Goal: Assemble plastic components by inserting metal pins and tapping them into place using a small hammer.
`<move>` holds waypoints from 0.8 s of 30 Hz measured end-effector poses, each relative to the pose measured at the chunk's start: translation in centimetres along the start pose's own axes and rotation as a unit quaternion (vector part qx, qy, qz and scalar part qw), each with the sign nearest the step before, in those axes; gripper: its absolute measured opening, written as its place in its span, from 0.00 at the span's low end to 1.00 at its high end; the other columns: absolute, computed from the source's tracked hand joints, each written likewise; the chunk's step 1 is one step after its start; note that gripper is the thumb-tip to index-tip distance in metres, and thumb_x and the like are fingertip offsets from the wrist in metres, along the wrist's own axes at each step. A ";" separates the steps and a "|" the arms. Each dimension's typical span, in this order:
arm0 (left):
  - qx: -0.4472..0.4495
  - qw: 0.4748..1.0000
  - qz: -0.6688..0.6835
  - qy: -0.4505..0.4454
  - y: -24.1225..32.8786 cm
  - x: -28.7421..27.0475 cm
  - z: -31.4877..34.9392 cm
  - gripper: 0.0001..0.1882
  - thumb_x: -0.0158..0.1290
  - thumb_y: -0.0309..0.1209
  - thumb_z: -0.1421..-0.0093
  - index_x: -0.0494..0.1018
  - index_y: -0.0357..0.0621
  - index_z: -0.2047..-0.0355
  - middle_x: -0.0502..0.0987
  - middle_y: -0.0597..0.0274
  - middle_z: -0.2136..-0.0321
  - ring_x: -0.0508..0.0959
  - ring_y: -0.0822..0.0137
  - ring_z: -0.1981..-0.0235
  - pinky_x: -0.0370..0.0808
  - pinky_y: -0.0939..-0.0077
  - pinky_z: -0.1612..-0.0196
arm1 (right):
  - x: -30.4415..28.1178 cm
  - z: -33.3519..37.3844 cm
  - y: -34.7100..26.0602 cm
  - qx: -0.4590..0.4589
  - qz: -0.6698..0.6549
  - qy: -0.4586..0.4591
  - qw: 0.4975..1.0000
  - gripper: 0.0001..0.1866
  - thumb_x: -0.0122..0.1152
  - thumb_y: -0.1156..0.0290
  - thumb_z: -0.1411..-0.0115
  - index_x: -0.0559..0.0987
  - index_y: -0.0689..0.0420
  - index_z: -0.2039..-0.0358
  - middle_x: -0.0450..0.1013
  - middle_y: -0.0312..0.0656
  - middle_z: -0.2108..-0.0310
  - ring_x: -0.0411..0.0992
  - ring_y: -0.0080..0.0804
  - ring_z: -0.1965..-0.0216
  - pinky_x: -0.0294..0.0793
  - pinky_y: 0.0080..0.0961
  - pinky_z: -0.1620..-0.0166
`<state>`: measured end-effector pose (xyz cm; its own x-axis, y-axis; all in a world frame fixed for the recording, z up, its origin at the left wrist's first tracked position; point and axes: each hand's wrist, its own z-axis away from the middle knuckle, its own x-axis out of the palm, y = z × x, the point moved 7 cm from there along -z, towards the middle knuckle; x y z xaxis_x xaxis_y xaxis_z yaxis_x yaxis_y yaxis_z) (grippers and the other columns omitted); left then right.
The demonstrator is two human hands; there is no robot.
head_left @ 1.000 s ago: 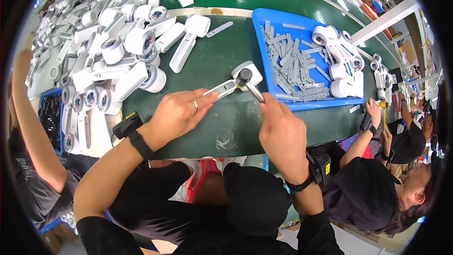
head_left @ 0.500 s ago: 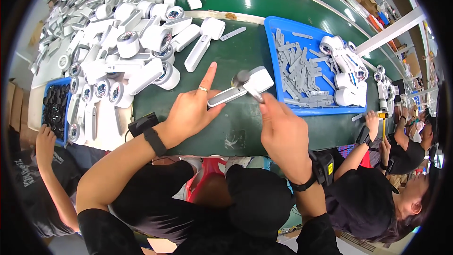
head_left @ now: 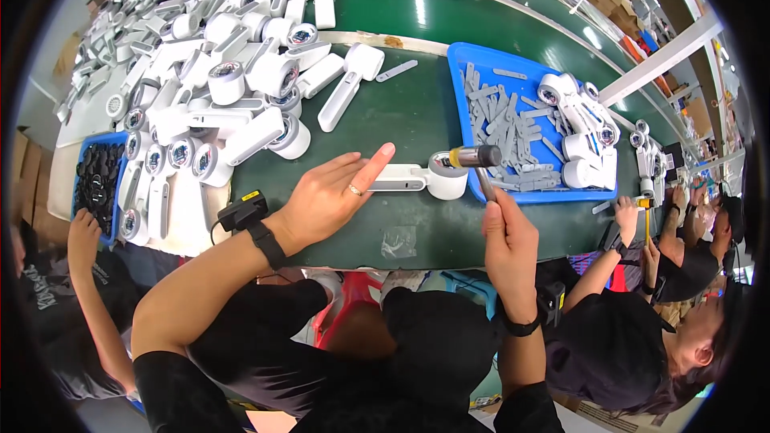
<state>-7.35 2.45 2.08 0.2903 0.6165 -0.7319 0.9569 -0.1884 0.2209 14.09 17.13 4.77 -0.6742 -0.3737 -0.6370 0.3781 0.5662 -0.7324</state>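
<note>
Over the near middle of the green bench (head_left: 369, 228), my left hand (head_left: 325, 196) has its index finger stretched out. Its other fingers are partly hidden at the handle end of a white handheld fan (head_left: 413, 180), which it holds. The fan lies sideways, its round head at the right and a grey strip along its handle. My right hand (head_left: 511, 234) is closed round the handle of a small hammer (head_left: 477, 156). The hammer's head, with an amber band and dark end, is raised just right of the fan's head.
A blue tray (head_left: 464, 104) holds grey strips and white fans. White fans (head_left: 241, 84) are heaped at the left, beside a blue bin (head_left: 123, 168) of black parts. One fan (head_left: 350, 88) and a loose grey strip (head_left: 397, 70) lie ahead. Co-workers sit at both sides.
The hammer has swung from over the fan's middle to the right, with my right hand. The fan has been turned, its round face now showing. My left index finger has lowered toward the right.
</note>
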 end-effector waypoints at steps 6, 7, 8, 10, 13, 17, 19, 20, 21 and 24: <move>0.011 1.000 0.002 -0.001 0.2 -0.3 -0.2 0.45 0.63 0.21 0.46 0.60 0.41 0.28 0.83 0.52 0.65 0.84 0.50 0.60 0.82 0.60 0.45 | -0.1 1.5 3.0 0.089 -0.095 -0.027 0.991 0.16 0.53 0.65 0.24 0.79 0.63 0.45 0.67 0.34 0.77 0.63 0.20 0.76 0.65 0.24 0.72; 0.011 1.000 -0.001 -0.003 0.2 -0.5 -0.2 0.45 0.63 0.21 0.46 0.60 0.41 0.28 0.83 0.52 0.65 0.84 0.50 0.60 0.82 0.60 0.45 | -0.1 1.7 3.2 0.100 -0.113 -0.025 0.988 0.16 0.53 0.65 0.23 0.79 0.62 0.45 0.67 0.32 0.77 0.62 0.18 0.75 0.64 0.22 0.71; 0.002 1.000 -0.004 -0.015 0.2 -0.3 -0.5 0.45 0.64 0.22 0.45 0.59 0.41 0.27 0.82 0.53 0.67 0.84 0.50 0.61 0.82 0.60 0.48 | -0.4 1.9 3.6 0.110 -0.129 -0.019 0.985 0.16 0.52 0.65 0.23 0.79 0.62 0.45 0.66 0.30 0.77 0.62 0.16 0.74 0.63 0.20 0.71; -0.005 1.000 -0.008 -0.027 0.6 -0.3 -1.2 0.45 0.64 0.23 0.45 0.59 0.41 0.27 0.82 0.54 0.69 0.83 0.50 0.63 0.83 0.60 0.51 | -0.9 2.4 4.2 0.139 -0.177 -0.023 0.974 0.15 0.54 0.66 0.24 0.80 0.62 0.45 0.66 0.28 0.76 0.61 0.15 0.74 0.61 0.18 0.71; -0.151 0.969 -0.045 -0.188 0.0 0.7 -1.2 0.51 0.66 0.28 0.45 0.52 0.40 0.25 0.83 0.51 0.69 0.83 0.50 0.67 0.82 0.58 0.61 | -1.0 2.2 4.0 0.141 -0.211 -0.029 0.967 0.15 0.59 0.68 0.27 0.80 0.61 0.44 0.67 0.25 0.74 0.59 0.12 0.74 0.57 0.16 0.72; -0.243 0.949 -0.023 -0.198 0.1 1.1 -1.0 0.57 0.67 0.39 0.43 0.43 0.36 0.24 0.80 0.52 0.79 0.82 0.47 0.76 0.80 0.55 0.69 | -0.7 1.9 2.8 0.158 -0.211 -0.049 0.963 0.16 0.66 0.72 0.32 0.80 0.62 0.45 0.66 0.22 0.75 0.57 0.09 0.75 0.54 0.14 0.73; -0.329 0.913 0.041 -0.238 0.0 2.0 -1.1 0.60 0.63 0.49 0.39 0.37 0.26 0.25 0.81 0.52 0.81 0.83 0.46 0.78 0.81 0.55 0.68 | -0.5 2.1 3.0 0.171 -0.203 -0.061 0.962 0.16 0.65 0.72 0.31 0.80 0.61 0.44 0.66 0.22 0.78 0.57 0.09 0.79 0.54 0.15 0.77; -0.327 0.913 0.039 -0.239 0.0 2.2 -1.7 0.60 0.63 0.49 0.39 0.37 0.26 0.25 0.81 0.52 0.81 0.83 0.46 0.78 0.81 0.55 0.68 | -0.2 2.2 3.3 0.187 -0.197 -0.074 0.959 0.16 0.64 0.72 0.30 0.79 0.61 0.43 0.65 0.23 0.81 0.58 0.10 0.84 0.54 0.15 0.80; -0.353 0.906 0.065 -0.226 -0.3 2.3 -2.0 0.60 0.62 0.50 0.38 0.36 0.23 0.26 0.82 0.51 0.80 0.84 0.47 0.77 0.82 0.56 0.67 | -0.2 2.2 3.2 0.187 -0.199 -0.073 0.959 0.16 0.64 0.72 0.30 0.79 0.61 0.43 0.65 0.23 0.81 0.58 0.10 0.84 0.54 0.15 0.80; -0.384 0.895 0.040 -0.221 -1.6 2.2 -3.5 0.63 0.61 0.54 0.38 0.35 0.19 0.27 0.83 0.49 0.77 0.85 0.46 0.75 0.82 0.56 0.66 | 0.5 2.5 2.8 0.244 -0.203 -0.101 0.943 0.15 0.61 0.70 0.29 0.81 0.62 0.46 0.68 0.28 0.83 0.60 0.12 0.88 0.56 0.17 0.83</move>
<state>-8.17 6.76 2.32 0.4914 0.2294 -0.8402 0.7009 0.4685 0.5378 16.40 16.69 1.78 -0.7105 -0.6467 -0.2773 0.3953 -0.0409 -0.9176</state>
